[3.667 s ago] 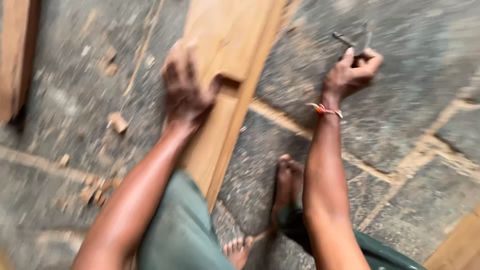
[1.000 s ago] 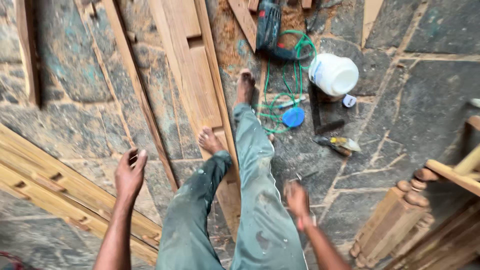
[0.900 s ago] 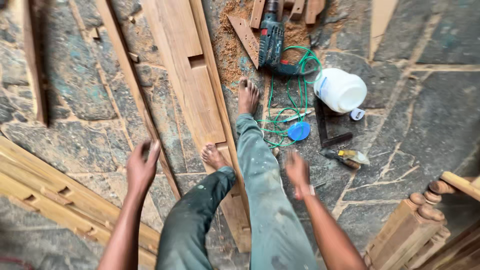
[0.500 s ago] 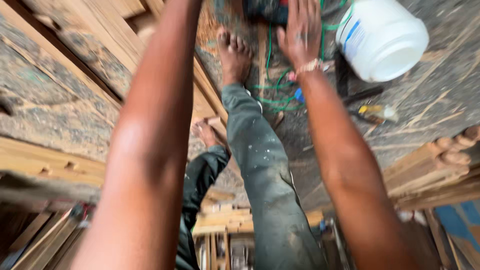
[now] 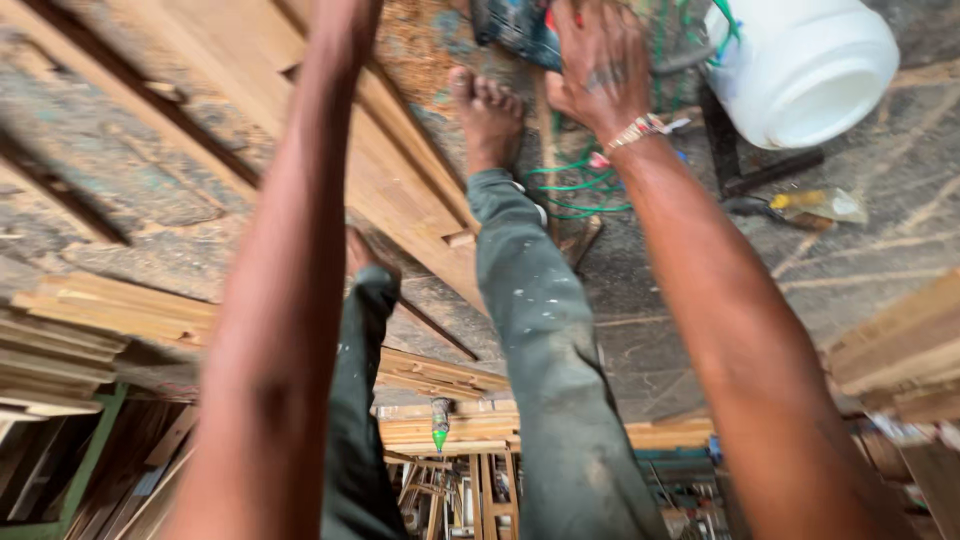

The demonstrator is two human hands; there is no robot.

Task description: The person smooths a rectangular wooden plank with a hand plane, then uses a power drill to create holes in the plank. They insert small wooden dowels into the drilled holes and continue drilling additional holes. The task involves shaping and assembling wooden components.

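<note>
At top centre, under the right hand (image 5: 600, 65): one drill (image 5: 515, 25), dark teal, largely cut off by the frame edge. Fingers (image 5: 580, 40) spread and laid over its body, touching it; whether they close round it cannot be told.

Right wrist: one woven band (image 5: 640, 130), red and pale, just behind the hand.

Left hand: out of frame at the top; only the forearm (image 5: 290, 290) shows, so its grip cannot be told.

Right of the right fingers, close by: one white plastic jar (image 5: 805, 65), wide-mouthed, lying on its side, mouth toward the camera. No label legible.

Below the fingers, beside the wrist: one green cord (image 5: 570, 185), loosely coiled on the stone floor (image 5: 700, 300).

Left of the fingers, just beside: one bare foot (image 5: 487, 115); a second foot (image 5: 365, 255) lower, mostly hidden by the forearm. Two legs in grey-green trousers (image 5: 540, 330), flecked with pale spots.

Further left: one long plank (image 5: 400, 180) with a notch, running diagonally; several thinner strips (image 5: 110, 310) stacked at the left edge.

Right of the wrist, well apart: one small yellow-handled tool (image 5: 800, 205) on the floor; kind unclear.

Right edge: one stack of boards (image 5: 900, 345).

Bottom centre: one small green-tipped bottle (image 5: 440, 425), upright among wood offcuts.
</note>
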